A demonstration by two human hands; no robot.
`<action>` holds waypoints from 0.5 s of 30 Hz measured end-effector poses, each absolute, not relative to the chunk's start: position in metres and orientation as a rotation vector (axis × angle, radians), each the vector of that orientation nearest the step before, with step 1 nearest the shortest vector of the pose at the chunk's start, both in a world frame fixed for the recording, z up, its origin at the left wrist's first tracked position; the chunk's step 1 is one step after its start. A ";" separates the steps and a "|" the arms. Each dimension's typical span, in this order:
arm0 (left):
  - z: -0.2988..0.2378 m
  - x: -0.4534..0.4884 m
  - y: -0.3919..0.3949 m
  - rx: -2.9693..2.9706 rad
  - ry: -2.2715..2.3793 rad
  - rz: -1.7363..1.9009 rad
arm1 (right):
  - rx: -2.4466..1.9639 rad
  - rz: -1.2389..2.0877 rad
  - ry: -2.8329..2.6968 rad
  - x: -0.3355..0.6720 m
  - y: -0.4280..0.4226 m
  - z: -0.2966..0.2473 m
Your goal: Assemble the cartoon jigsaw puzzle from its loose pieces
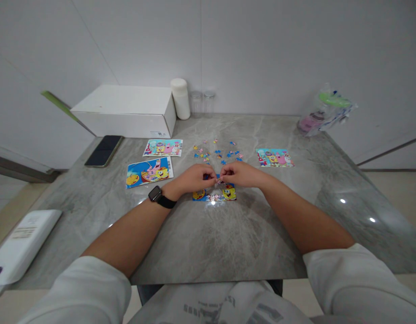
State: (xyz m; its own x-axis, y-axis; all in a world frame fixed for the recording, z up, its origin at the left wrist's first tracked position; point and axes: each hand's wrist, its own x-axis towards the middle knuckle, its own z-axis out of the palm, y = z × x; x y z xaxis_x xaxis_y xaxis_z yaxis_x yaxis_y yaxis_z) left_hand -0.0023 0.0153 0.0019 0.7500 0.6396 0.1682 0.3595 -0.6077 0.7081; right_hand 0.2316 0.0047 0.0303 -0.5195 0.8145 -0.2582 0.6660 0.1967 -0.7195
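My left hand [197, 177] and my right hand [241, 174] meet fingertip to fingertip above a partly assembled jigsaw puzzle [230, 193]. Both are closed in a pinch at a small pinkish puzzle piece [218, 181], mostly covered by the fingers. Blue and yellow show along the puzzle's lower edge, and my hands hide much of its upper part. Just beyond them, several loose puzzle pieces [219, 151] lie scattered on the grey table [208, 243]. A black watch [156, 194] is on my left wrist.
Cartoon picture cards [163, 147] lie at left, with a similar picture [274, 158] at right. Behind stand a white box [123, 110], a white bottle [181, 100] and two glass jars [209, 103]. A phone [104, 150], a white device [27, 243] and a plastic-wrapped cup [314, 119] sit near the edges.
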 end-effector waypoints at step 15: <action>0.004 -0.001 0.010 2.348 0.674 0.499 | -1.436 1.188 -2.361 0.228 0.001 0.034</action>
